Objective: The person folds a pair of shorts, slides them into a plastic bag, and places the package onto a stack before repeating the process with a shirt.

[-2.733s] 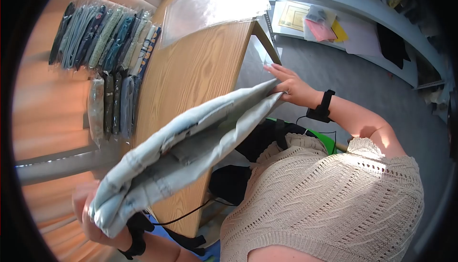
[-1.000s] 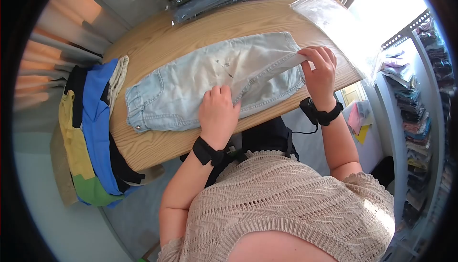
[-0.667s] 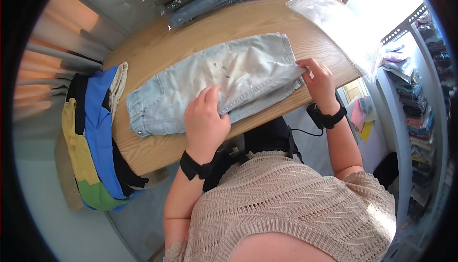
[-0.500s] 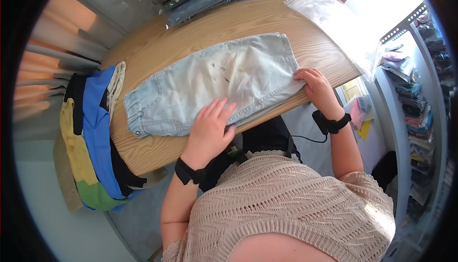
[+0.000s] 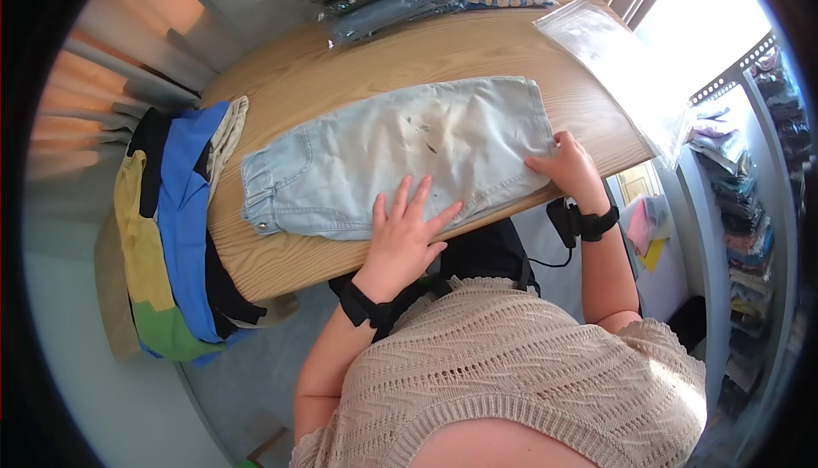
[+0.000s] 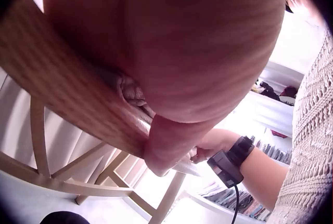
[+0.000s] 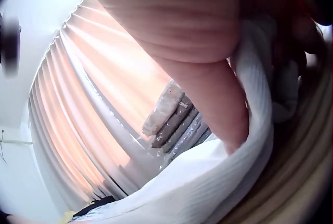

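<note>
Light blue denim trousers [image 5: 366, 161], folded lengthwise, lie flat along the wooden table's front edge. Their elastic waist is at the left and the leg hems at the right; small dark marks show near the middle. My left hand [image 5: 402, 242] rests on the near edge of the denim with fingers spread straight. At the hem corner, my right hand [image 5: 575, 170] pinches the cloth. In the right wrist view, the thumb [image 7: 221, 102] lies over the denim [image 7: 208, 177], and the other fingers are in shadow beneath it.
Bagged folded clothes [image 5: 400, 8] are stacked at the table's back. Clear plastic bags [image 5: 596, 51] lie at the right end of the wooden table [image 5: 273, 63]. Blue, yellow and black garments [image 5: 183, 212] hang over something at the left. A shelf of packed clothes [image 5: 741, 212] stands at the right.
The trousers, earlier held up in both hands, now lie on the table. The near leg edge has come down flat, the right hand has moved toward me, and the left hand's fingers have spread.
</note>
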`<state>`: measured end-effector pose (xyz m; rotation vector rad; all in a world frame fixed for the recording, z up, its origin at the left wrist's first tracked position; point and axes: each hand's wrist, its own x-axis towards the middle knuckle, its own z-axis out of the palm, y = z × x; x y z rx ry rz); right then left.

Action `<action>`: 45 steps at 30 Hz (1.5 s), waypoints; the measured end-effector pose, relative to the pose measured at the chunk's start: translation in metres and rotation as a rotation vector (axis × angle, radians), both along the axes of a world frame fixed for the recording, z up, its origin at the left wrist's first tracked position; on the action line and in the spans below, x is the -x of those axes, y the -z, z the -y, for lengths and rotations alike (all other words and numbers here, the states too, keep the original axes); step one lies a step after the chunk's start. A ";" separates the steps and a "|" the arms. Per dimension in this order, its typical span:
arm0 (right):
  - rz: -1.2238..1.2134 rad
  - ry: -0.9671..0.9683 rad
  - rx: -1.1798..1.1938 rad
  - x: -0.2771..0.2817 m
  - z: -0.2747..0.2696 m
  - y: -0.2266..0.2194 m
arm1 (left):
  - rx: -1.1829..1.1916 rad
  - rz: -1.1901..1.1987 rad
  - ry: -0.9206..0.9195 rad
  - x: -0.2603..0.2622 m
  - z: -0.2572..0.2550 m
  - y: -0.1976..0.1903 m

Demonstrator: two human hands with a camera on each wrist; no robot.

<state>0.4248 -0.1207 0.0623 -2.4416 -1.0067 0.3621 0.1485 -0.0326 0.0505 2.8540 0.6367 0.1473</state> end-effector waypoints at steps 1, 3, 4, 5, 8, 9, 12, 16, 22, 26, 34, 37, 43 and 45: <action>-0.027 -0.013 0.069 -0.003 -0.003 -0.003 | 0.005 0.002 0.005 0.001 0.000 0.000; -0.005 -0.049 0.074 -0.008 -0.004 0.001 | 0.005 0.017 0.000 0.002 0.000 0.001; 0.012 -0.076 0.081 -0.009 -0.005 0.002 | 0.008 0.027 0.004 0.002 0.000 0.001; 0.021 -0.083 0.081 -0.010 -0.004 0.001 | 0.008 0.035 -0.004 0.002 0.000 0.002; -0.510 -0.049 -0.224 -0.006 -0.001 -0.005 | 0.012 0.049 -0.008 0.003 0.000 0.003; -0.869 0.008 -0.458 -0.010 0.001 0.003 | 0.006 0.054 -0.005 0.003 0.000 0.004; -1.251 0.119 -0.730 -0.018 0.006 0.023 | 0.005 0.059 0.001 0.003 0.003 0.006; -1.543 0.298 -0.871 -0.012 0.003 0.025 | -0.021 0.074 0.010 0.004 0.000 0.006; -1.236 0.020 -0.924 0.036 -0.010 -0.029 | -0.005 0.088 -0.002 0.003 0.001 0.006; -0.210 -0.340 -0.518 0.110 -0.042 -0.060 | 0.011 0.131 -0.001 0.005 0.001 0.005; 0.089 -0.913 -0.123 0.146 -0.056 -0.017 | -0.003 0.339 -0.055 0.008 -0.001 0.036; 0.200 -0.877 -0.131 0.134 -0.036 -0.035 | 0.059 0.317 -0.002 0.009 -0.003 0.029; 0.172 -0.840 -0.178 0.115 -0.027 -0.004 | 0.107 0.278 -0.031 0.010 -0.003 0.010; 0.175 -0.861 -0.213 0.116 -0.029 -0.004 | 0.339 0.522 -0.014 0.017 -0.012 0.006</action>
